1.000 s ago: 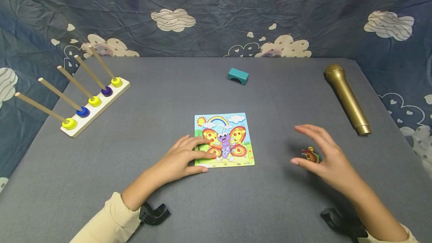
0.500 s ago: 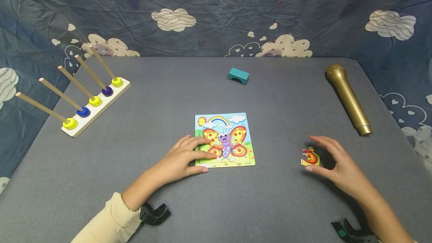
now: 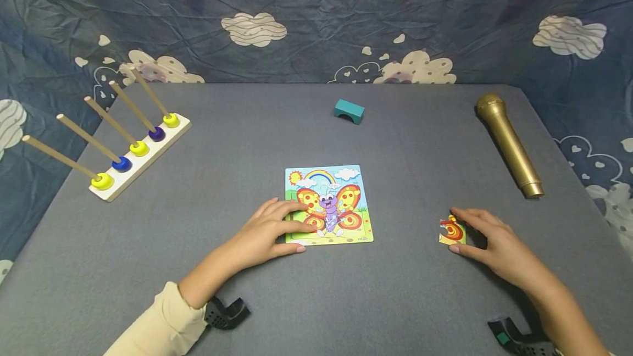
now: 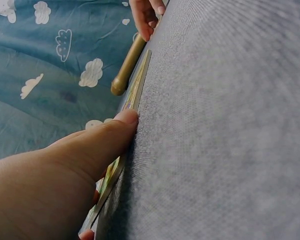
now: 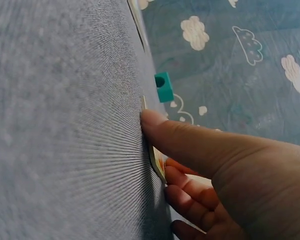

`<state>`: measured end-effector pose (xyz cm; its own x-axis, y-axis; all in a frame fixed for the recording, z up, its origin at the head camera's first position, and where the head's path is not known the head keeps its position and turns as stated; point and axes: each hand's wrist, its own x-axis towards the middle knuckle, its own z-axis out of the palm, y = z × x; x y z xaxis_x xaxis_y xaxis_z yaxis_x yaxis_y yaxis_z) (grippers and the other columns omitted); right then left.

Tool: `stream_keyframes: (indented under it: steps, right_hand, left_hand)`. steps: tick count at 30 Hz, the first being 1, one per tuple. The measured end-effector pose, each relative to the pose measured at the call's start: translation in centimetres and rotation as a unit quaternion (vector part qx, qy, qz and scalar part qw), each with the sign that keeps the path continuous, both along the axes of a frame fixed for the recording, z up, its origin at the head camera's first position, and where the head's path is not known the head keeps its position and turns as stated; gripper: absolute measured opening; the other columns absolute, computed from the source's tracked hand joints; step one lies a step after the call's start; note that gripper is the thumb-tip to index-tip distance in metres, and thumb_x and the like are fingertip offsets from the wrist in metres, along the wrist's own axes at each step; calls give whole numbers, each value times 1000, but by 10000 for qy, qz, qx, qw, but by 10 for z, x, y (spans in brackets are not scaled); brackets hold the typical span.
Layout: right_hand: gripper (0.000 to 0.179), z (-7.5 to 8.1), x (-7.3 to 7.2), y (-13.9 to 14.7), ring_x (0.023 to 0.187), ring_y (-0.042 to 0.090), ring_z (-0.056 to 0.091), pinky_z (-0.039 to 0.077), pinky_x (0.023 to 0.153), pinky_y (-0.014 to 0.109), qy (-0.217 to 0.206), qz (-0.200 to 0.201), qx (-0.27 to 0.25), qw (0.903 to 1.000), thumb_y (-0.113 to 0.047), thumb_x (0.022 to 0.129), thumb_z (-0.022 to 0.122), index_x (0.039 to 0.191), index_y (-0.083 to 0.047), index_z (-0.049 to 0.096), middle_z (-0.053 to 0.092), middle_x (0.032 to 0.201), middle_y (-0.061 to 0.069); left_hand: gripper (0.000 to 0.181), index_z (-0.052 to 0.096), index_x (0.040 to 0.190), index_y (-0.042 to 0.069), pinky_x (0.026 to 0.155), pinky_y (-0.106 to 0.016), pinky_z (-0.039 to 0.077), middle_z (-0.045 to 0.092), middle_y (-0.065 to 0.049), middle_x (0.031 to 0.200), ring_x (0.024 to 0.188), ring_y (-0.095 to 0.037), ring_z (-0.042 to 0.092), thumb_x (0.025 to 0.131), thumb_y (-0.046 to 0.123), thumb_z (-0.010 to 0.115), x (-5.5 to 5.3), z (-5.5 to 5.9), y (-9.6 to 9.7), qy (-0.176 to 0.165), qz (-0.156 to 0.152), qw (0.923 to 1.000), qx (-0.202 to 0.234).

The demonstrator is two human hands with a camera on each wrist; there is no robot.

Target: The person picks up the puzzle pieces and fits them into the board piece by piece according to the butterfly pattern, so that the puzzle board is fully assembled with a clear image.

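In the middle of the table lies a square butterfly jigsaw puzzle [image 3: 348, 205]. My left hand [image 3: 269, 229] rests on its left side, fingers extended over the picture. The left thumb lies along the near edge, and the board's edge [image 4: 143, 75] shows past it in the left wrist view. Off to the right is a loose puzzle piece [image 3: 452, 231] with red and yellow rings. My right hand [image 3: 499, 240] pinches this piece between thumb at its near edge and index finger at its far edge. In the right wrist view the piece [image 5: 157, 162] is largely hidden by the thumb.
A white peg stand [image 3: 143, 158] with yellow and blue beads stands at the left. Toward the back sits a teal arched block [image 3: 349, 110]. A gold microphone [image 3: 509, 147] lies at the right. Patterned cloth [image 3: 316, 26] rises behind the table.
My right hand has come down onto the loose piece, and its thumb and index finger have closed in on the edges. The left hand and the puzzle have stayed put.
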<state>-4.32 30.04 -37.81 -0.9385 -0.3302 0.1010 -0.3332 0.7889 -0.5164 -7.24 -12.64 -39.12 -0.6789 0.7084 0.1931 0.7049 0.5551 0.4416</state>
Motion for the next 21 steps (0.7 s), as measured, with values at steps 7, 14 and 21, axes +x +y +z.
stream_keyframes:
  steps: [7, 14, 21]
  right_hand:
    - [61, 4, 1, -6, 92, 36, 48, 32, 74, 54, -115, -206, 291, 9993, -23, 70, 78, 118, 3, 52, 53, 103, 18]
    - [58, 6, 1, -19, 84, 19, 50, 36, 71, 28, 662, 118, 198, 9975, -14, 60, 83, 110, -1, 56, 56, 93, 5]
    - [64, 20, -7, -56, 92, 15, 47, 37, 76, 28, 948, 726, -225, 9926, -9, 58, 83, 115, -2, 54, 54, 102, 3]
  left_hand:
    - [37, 61, 117, 30, 104, -46, 14, 44, -2, 130, 123, -15, 33, 81, 40, 64, 0, -1, 0, 14, -6, 10000, -2]
    - [36, 61, 116, 31, 103, -47, 15, 44, -2, 129, 122, -16, 34, 82, 40, 63, 2, 1, 3, 164, 69, 9997, -156]
    - [33, 63, 112, 26, 103, -48, 15, 48, 0, 126, 122, -19, 35, 83, 41, 61, 6, 6, 12, 516, 117, 9974, -493]
